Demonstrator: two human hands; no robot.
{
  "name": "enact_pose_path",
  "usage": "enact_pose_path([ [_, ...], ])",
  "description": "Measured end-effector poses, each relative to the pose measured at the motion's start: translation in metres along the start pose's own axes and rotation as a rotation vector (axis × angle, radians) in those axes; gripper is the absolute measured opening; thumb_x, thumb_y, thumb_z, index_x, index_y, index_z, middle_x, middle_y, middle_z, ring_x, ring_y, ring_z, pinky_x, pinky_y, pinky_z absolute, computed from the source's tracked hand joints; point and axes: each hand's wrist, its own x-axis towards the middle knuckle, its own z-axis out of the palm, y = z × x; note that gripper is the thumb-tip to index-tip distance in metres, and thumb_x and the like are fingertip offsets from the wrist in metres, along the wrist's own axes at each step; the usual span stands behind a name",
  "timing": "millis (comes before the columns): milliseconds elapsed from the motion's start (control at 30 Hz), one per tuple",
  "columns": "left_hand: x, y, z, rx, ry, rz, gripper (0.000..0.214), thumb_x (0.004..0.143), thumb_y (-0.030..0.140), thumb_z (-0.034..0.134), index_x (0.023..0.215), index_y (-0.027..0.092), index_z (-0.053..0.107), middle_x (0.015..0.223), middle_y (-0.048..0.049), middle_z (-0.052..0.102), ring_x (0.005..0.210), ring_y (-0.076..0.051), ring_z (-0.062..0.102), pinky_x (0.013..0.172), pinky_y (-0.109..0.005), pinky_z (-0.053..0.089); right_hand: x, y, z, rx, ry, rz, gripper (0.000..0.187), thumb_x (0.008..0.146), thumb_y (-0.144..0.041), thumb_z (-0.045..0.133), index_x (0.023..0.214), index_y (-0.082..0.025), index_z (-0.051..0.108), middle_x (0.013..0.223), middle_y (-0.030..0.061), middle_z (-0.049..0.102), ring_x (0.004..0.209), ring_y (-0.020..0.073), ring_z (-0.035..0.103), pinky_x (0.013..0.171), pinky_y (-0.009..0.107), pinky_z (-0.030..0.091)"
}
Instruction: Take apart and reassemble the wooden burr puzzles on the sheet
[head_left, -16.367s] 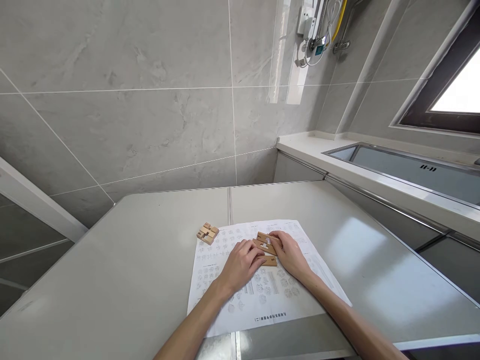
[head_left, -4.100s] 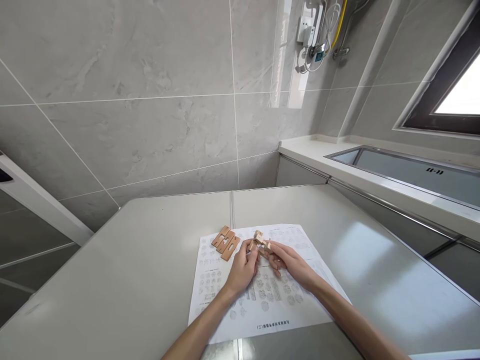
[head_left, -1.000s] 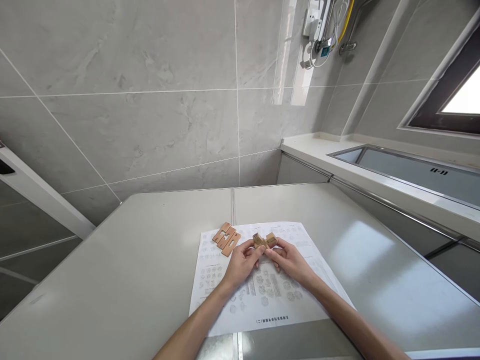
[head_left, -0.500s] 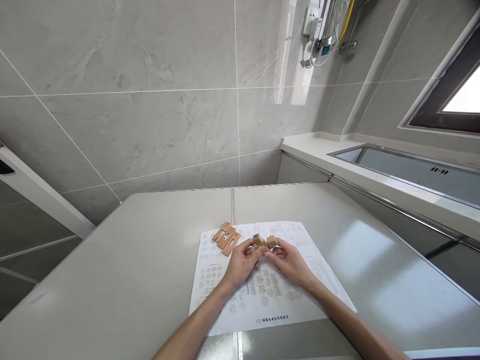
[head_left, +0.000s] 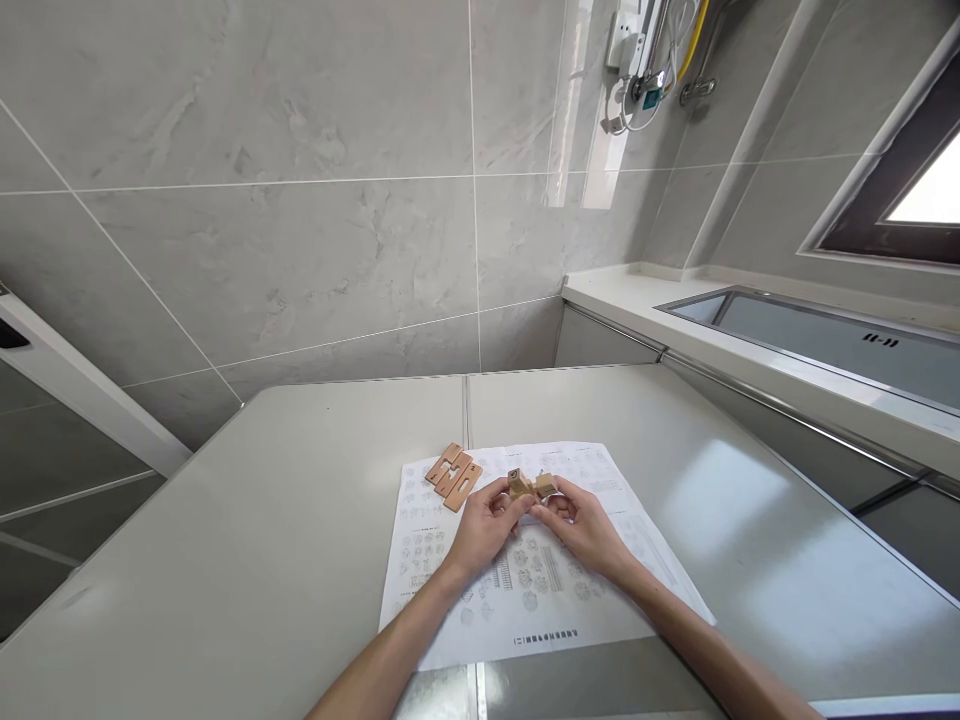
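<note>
Small wooden puzzle pieces are held together between my two hands, above a printed paper sheet. My left hand is closed on the piece at the left, which bears a dark mark on its end. My right hand pinches the block at the right. Both thumbs meet in front, and fingers hide the lower part of the pieces. Flat wooden pieces with cut-outs lie on the sheet's upper left, just beyond my left hand.
The sheet lies on a pale table with a seam down its middle. A grey tiled wall rises behind. At the right is a white counter with a sink. A white frame stands at the left.
</note>
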Motion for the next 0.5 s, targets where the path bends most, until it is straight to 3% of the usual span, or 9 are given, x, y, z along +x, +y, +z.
enact_pose_path([
  [167,0.002,0.009,0.0,-0.076,0.027,0.048,0.04,0.09,0.054,0.072,0.106,0.018,0.074,0.081,-0.0027,0.067,0.061,-0.012,0.056,0.06,-0.024,0.047,-0.001,-0.002,0.001,-0.017,-0.009,0.013,0.036,0.093,-0.057,0.068,0.1,-0.022,0.067,0.065,-0.0035,0.053,0.059,0.0151,0.045,0.057,0.029,0.038],
  [367,0.005,0.01,-0.004,-0.193,0.073,-0.058,0.049,0.093,0.064,0.061,0.106,0.017,0.064,0.056,0.0036,0.059,0.039,-0.011,0.05,0.036,-0.02,0.026,-0.001,-0.001,0.007,-0.097,0.085,0.011,0.038,0.099,-0.059,0.055,0.105,-0.023,0.065,0.091,0.0063,0.071,0.065,0.0185,0.055,0.062,0.033,0.046],
  [500,0.008,0.005,-0.003,-0.259,0.127,-0.036,0.049,0.092,0.066,0.061,0.103,0.019,0.059,0.08,-0.0022,0.072,0.043,-0.009,0.055,0.038,-0.02,0.037,0.002,0.004,0.005,-0.221,0.194,0.036,0.034,0.099,-0.056,0.055,0.098,-0.024,0.066,0.089,0.008,0.072,0.071,0.0225,0.059,0.064,0.036,0.048],
])
